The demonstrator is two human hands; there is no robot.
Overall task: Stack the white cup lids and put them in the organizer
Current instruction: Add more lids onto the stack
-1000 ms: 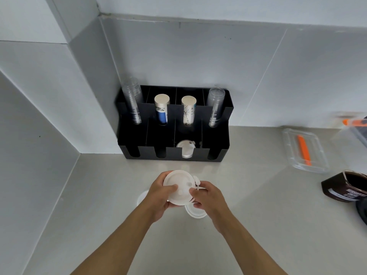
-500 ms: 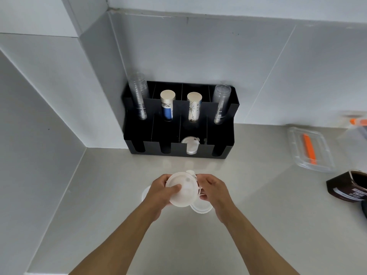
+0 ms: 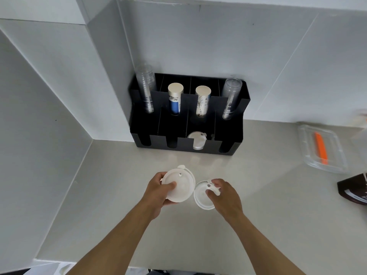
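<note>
While the left hand holds a stack of white lids above the tabletop, thumb on top and fingers curled underneath, the right hand pinches a single lid just beside it. More lids sit in the black organizer, third front slot from the left.

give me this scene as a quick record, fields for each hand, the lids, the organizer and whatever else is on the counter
left hand: holds white lid stack
right hand: fingers on single white lid, lifted or not unclear
organizer: black, against wall; white lids already in third front slot
back slots: clear cup stacks at both ends, paper cup stacks between
counter, right: clear container with orange item, brown carton
</note>
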